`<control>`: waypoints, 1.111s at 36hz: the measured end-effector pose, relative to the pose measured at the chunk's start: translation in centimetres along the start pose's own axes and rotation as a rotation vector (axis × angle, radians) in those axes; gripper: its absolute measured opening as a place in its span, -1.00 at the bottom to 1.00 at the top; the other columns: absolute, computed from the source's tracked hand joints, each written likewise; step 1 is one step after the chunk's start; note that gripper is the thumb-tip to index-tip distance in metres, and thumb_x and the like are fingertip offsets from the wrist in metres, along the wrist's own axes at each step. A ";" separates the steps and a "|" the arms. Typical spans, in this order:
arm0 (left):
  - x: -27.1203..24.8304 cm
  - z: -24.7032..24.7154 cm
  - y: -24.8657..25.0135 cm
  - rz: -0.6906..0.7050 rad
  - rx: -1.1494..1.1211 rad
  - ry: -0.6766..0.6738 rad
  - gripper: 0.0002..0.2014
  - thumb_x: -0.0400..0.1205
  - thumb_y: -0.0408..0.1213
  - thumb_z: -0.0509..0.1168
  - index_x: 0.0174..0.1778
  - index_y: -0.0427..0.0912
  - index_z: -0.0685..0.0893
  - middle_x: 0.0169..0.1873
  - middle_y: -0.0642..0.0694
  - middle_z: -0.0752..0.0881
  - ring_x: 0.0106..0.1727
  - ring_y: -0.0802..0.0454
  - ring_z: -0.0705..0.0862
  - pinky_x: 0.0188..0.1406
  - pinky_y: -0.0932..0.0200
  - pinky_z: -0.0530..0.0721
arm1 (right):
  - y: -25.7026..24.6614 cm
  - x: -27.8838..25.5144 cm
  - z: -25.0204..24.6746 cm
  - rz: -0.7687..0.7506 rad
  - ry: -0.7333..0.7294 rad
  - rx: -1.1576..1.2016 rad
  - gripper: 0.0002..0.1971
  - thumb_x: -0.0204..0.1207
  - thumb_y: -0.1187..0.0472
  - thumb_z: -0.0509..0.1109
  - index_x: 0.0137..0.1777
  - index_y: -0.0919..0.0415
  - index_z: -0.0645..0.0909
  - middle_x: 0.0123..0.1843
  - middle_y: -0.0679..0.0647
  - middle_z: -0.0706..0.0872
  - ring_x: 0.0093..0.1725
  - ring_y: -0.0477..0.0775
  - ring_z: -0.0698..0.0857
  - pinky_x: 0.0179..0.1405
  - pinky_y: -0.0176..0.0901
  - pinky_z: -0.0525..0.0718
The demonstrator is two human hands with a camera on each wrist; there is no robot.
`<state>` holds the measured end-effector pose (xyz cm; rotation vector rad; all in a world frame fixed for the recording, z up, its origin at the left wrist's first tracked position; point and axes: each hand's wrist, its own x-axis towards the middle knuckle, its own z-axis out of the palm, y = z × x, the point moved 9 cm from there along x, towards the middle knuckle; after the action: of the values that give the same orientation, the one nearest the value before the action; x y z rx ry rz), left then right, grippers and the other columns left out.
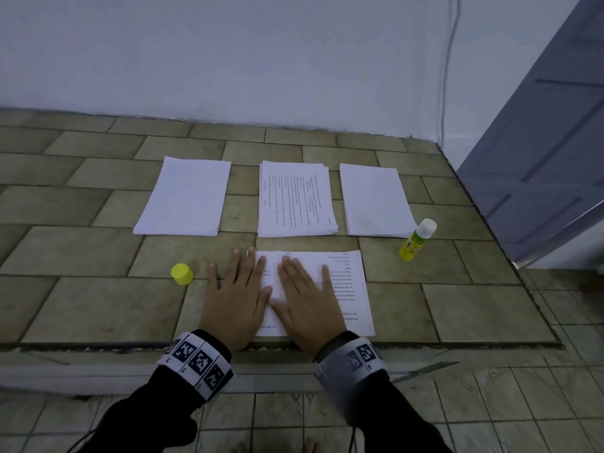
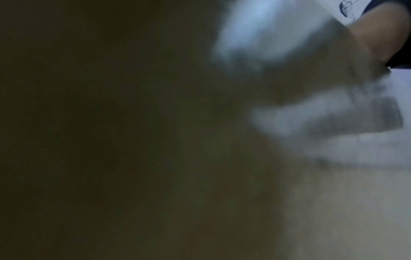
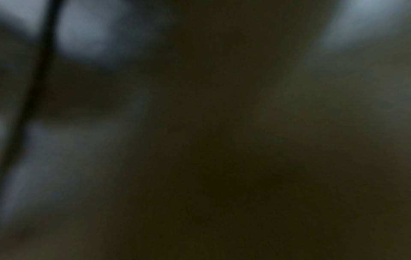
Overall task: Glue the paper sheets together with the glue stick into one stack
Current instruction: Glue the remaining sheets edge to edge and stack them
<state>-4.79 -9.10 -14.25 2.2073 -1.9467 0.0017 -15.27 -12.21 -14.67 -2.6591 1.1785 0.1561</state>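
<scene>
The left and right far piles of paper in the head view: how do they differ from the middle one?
The left pile and right pile show blank top sheets; the middle pile shows printed text. The middle pile's edges look fanned and uneven, while the other two look squarer. The glue stick stands beside the right pile only. All three lie flat on the tiles, untouched.

- The printed sheet (image 1: 346,282) nearest the person, lying under both hands, carries lines of small black print along its right side; the letters are too small and blurred to read.
- The middle paper stack (image 1: 295,199), just beyond that sheet, has rows of print running sideways; none can be read.
- The glue stick (image 1: 416,240), to the right of that sheet, has a yellow label with dark print, unreadable.
- The wrist bands (image 1: 197,362) near that sheet bear black-and-white square code markers, no legible words.
</scene>
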 end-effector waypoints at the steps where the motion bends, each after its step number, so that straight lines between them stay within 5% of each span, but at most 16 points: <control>1: 0.0 0.0 0.0 -0.003 0.000 0.001 -0.39 0.74 0.04 -0.14 0.56 -0.25 0.47 0.58 -0.24 0.42 0.59 -0.28 0.38 0.42 -0.55 0.34 | 0.8 -0.1 -0.4 -0.003 0.031 -0.008 -0.16 0.62 -0.26 -0.51 0.66 0.21 0.21 0.69 0.08 0.21 0.68 0.01 0.16 0.58 0.45 0.03; 3: 0.0 -0.1 0.0 -0.009 0.002 0.001 -0.39 0.72 0.03 -0.10 0.57 -0.24 0.45 0.59 -0.23 0.41 0.60 -0.27 0.36 0.43 -0.55 0.34 | 3.4 -0.6 -1.0 0.035 0.062 -0.030 -0.10 0.49 -0.33 -0.63 0.71 0.18 -0.08 0.74 0.03 -0.06 0.71 -0.03 -0.10 0.60 0.31 -0.26; 5: 0.0 -0.2 -0.1 -0.012 0.002 0.000 -0.39 0.72 0.03 -0.11 0.58 -0.23 0.45 0.59 -0.23 0.40 0.61 -0.27 0.35 0.44 -0.54 0.33 | 6.8 -1.3 -1.7 0.114 0.088 -0.024 -0.11 0.45 -0.31 -0.56 0.71 0.15 -0.15 0.74 0.00 -0.13 0.71 -0.06 -0.16 0.61 0.26 -0.27; 9: 0.0 -0.1 -0.1 -0.014 0.001 0.000 -0.40 0.73 0.03 -0.11 0.58 -0.23 0.45 0.59 -0.24 0.39 0.60 -0.27 0.34 0.44 -0.54 0.32 | 11.4 -3.0 -2.2 0.243 0.118 -0.008 -0.13 0.47 -0.27 -0.49 0.72 0.16 -0.06 0.75 -0.01 -0.06 0.71 -0.08 -0.10 0.60 0.29 -0.25; 11: 0.0 0.0 -0.1 -0.018 -0.005 -0.002 -0.40 0.72 0.03 -0.12 0.59 -0.22 0.43 0.60 -0.25 0.37 0.62 -0.26 0.31 0.46 -0.53 0.29 | 11.8 -3.2 -2.4 0.299 0.125 -0.041 -0.17 0.54 -0.23 -0.36 0.67 0.26 0.17 0.70 0.11 0.20 0.69 0.03 0.15 0.57 0.41 -0.12; 15: 0.1 -0.1 -0.2 -0.030 -0.010 -0.003 -0.39 0.72 0.04 -0.12 0.58 -0.20 0.44 0.60 -0.27 0.37 0.64 -0.24 0.29 0.47 -0.53 0.29 | 9.3 -2.8 -3.3 0.342 0.214 -0.084 -0.30 0.60 -0.13 -0.09 0.48 0.39 0.48 0.51 0.28 0.52 0.51 0.20 0.50 0.41 0.57 0.22; 19: 0.1 -0.2 -0.2 -0.033 -0.017 0.005 -0.40 0.70 0.04 -0.09 0.57 -0.20 0.46 0.60 -0.26 0.39 0.63 -0.24 0.32 0.46 -0.53 0.29 | 2.5 -1.2 -2.7 0.125 0.169 -0.033 -0.27 0.65 -0.17 -0.25 0.62 0.32 0.27 0.65 0.20 0.27 0.65 0.13 0.21 0.48 0.51 0.13; 23: 0.2 -0.3 0.0 -0.014 -0.008 0.019 -0.41 0.70 0.01 -0.08 0.53 -0.23 0.52 0.55 -0.28 0.45 0.58 -0.27 0.40 0.39 -0.56 0.37 | -0.5 0.2 -1.0 0.045 0.095 0.008 -0.36 0.66 -0.14 -0.09 0.47 0.27 0.53 0.52 0.13 0.53 0.53 0.06 0.48 0.36 0.50 0.44; 26: 0.1 -0.3 -0.1 -0.022 -0.011 0.021 -0.41 0.70 0.02 -0.08 0.54 -0.23 0.50 0.55 -0.27 0.45 0.58 -0.25 0.39 0.41 -0.56 0.36 | 0.6 0.2 -1.0 0.026 0.103 -0.004 -0.27 0.69 -0.21 -0.27 0.58 0.24 0.38 0.62 0.09 0.39 0.61 0.02 0.34 0.52 0.46 0.19; 29: 0.1 -0.2 -0.2 -0.032 -0.009 0.008 -0.40 0.71 0.04 -0.10 0.56 -0.21 0.47 0.58 -0.26 0.42 0.61 -0.24 0.35 0.45 -0.54 0.31 | 3.8 -0.4 -1.3 0.063 0.100 -0.013 -0.13 0.52 -0.33 -0.47 0.71 0.18 -0.03 0.74 0.01 0.00 0.71 -0.05 -0.05 0.62 0.33 -0.23; 38: 0.1 -0.3 -0.3 -0.047 -0.011 -0.035 -0.40 0.71 0.04 -0.10 0.56 -0.19 0.48 0.57 -0.24 0.43 0.60 -0.24 0.37 0.44 -0.54 0.33 | 11.5 -3.7 -2.4 0.269 0.047 -0.012 -0.08 0.38 -0.32 -0.56 0.71 0.12 -0.18 0.74 -0.05 -0.16 0.70 -0.15 -0.17 0.64 0.27 -0.18; 40: 0.2 -0.4 -0.2 -0.047 -0.011 -0.042 -0.40 0.70 0.04 -0.09 0.55 -0.20 0.48 0.56 -0.25 0.44 0.60 -0.24 0.38 0.43 -0.54 0.35 | 11.6 -4.0 -3.0 0.286 -0.006 -0.002 -0.16 0.52 -0.33 -0.45 0.71 0.15 -0.17 0.75 -0.04 -0.15 0.70 -0.12 -0.16 0.63 0.32 -0.15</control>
<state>-4.53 -9.19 -13.91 2.2635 -1.9105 -0.0624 -26.53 -17.60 -12.95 -2.4763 1.5526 0.2121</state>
